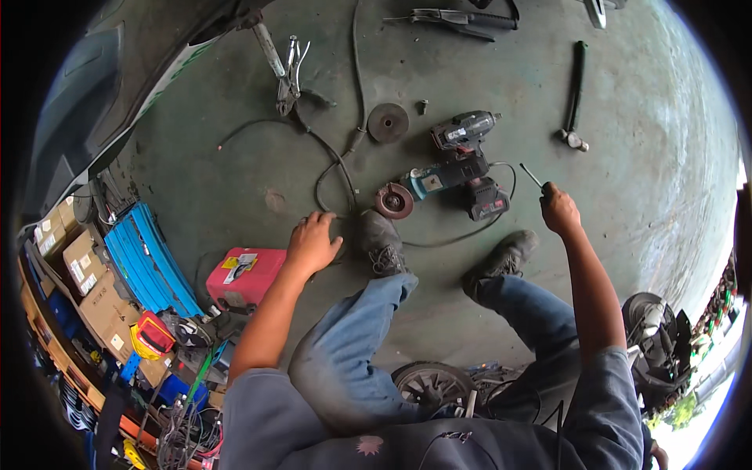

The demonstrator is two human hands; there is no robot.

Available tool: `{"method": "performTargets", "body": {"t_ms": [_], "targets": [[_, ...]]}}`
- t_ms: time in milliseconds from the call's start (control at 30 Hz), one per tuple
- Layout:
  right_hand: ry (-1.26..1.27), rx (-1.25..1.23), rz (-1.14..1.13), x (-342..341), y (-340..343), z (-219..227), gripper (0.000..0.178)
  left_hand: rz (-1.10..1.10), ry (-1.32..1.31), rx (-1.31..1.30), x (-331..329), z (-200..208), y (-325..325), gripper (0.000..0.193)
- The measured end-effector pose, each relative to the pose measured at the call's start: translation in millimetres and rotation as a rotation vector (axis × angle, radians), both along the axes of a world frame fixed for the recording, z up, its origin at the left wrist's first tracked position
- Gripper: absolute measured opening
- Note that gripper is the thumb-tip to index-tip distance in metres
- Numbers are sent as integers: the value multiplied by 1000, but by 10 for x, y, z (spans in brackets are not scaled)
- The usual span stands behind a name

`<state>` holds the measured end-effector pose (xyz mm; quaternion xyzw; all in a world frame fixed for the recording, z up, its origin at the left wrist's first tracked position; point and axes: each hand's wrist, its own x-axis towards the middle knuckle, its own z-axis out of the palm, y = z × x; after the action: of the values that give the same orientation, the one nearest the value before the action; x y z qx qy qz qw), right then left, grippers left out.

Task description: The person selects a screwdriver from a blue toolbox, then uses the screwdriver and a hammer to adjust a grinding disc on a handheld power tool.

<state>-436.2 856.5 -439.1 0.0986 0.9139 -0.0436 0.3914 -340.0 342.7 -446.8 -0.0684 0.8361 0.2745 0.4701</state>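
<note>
My right hand (561, 210) is closed around the handle of a thin tool that looks like a screwdriver (530, 174), its metal shaft pointing up and left. My left hand (312, 243) hangs with fingers apart and nothing in them, beside my left boot (381, 244). In front of the boots, a teal angle grinder (435, 181) with a reddish-brown disc lies across a black cordless impact wrench (464, 130). Left of the wrench, a loose round disc (388, 123) rests on the floor. Locking pliers (289, 82) grip the end of a metal tube farther left.
A hammer (578, 94) lies at the far right, pliers-like black-handled tools (458, 21) at the far side. Cables (333, 153) curl over the green floor (501, 70). A red box (248, 276), blue panels (153, 258) and cartons (90, 270) stand left; a wheel (432, 384) is beneath me.
</note>
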Motion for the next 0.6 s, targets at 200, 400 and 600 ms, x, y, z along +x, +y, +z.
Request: {"method": "performTargets", "body": {"t_ms": [200,400,600], "targets": [[602,-412,272,-649,-974,-557,39,159,-812,786,220,-840,915,46],[394,-224,1091,27,-1819,-980,53,281,-847,973,270,-1330,1454,58],[197,-255,778,-45,-2034,-971,61,493,-651,1048,548,-1445,1264,46]]}}
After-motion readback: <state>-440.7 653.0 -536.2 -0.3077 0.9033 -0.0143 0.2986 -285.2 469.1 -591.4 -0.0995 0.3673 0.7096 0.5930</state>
